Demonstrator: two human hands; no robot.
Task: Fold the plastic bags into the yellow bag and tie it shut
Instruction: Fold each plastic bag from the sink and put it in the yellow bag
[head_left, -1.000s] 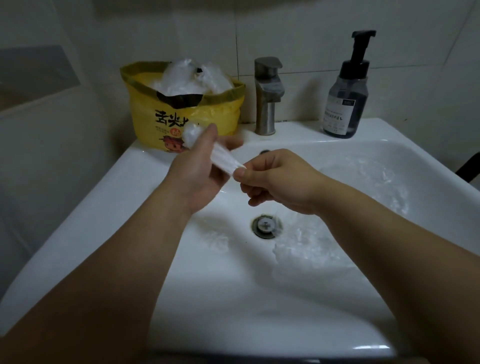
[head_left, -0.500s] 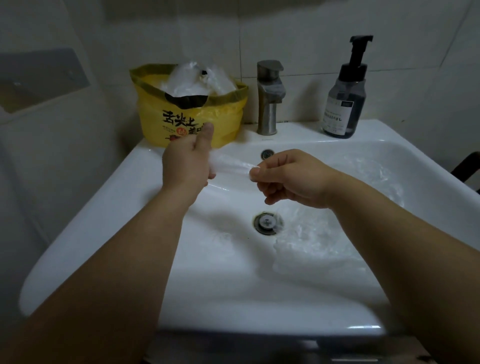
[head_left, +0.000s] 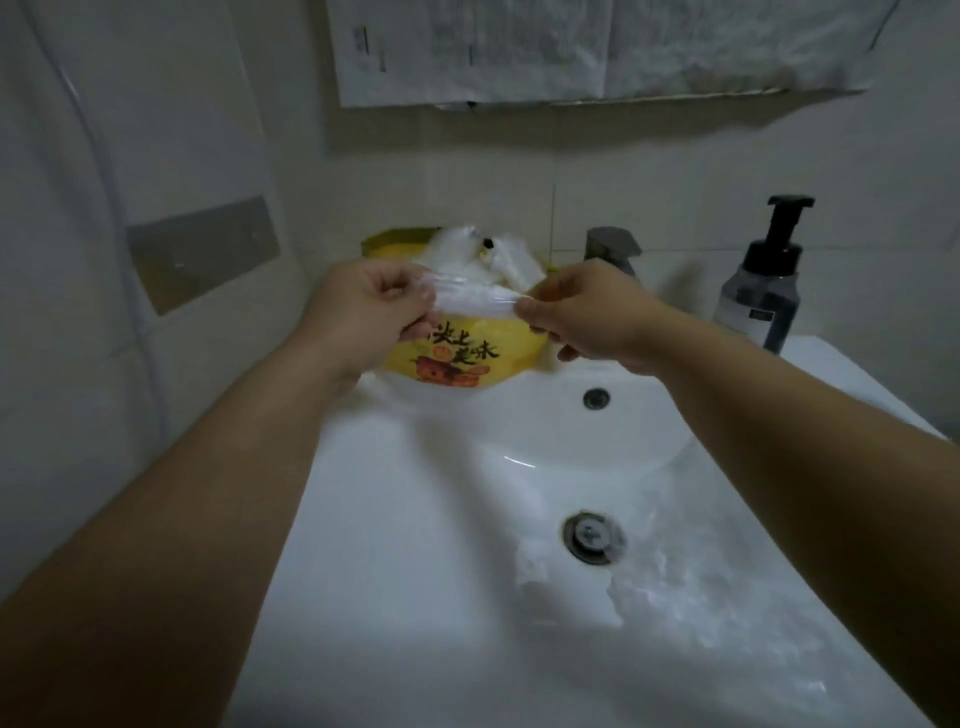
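A yellow bag (head_left: 467, 348) with black lettering stands at the sink's back left corner, its mouth open and stuffed with clear plastic bags (head_left: 467, 249). In front of it I stretch a folded strip of clear plastic bag (head_left: 475, 300) between both hands. My left hand (head_left: 363, 312) grips its left end with curled fingers. My right hand (head_left: 576, 317) pinches the right end. More crumpled clear plastic (head_left: 691, 582) lies in the basin, right of the drain.
The white sink (head_left: 415, 597) fills the foreground, with a drain (head_left: 589, 535) and overflow hole (head_left: 596, 398). A metal faucet (head_left: 613, 247) stands behind my right hand. A dark pump bottle (head_left: 763, 291) sits at the back right. Tiled wall rises on the left.
Both hands have lifted the folded plastic strip up and back, from over the basin to just in front of the yellow bag. The camera view has tilted upward.
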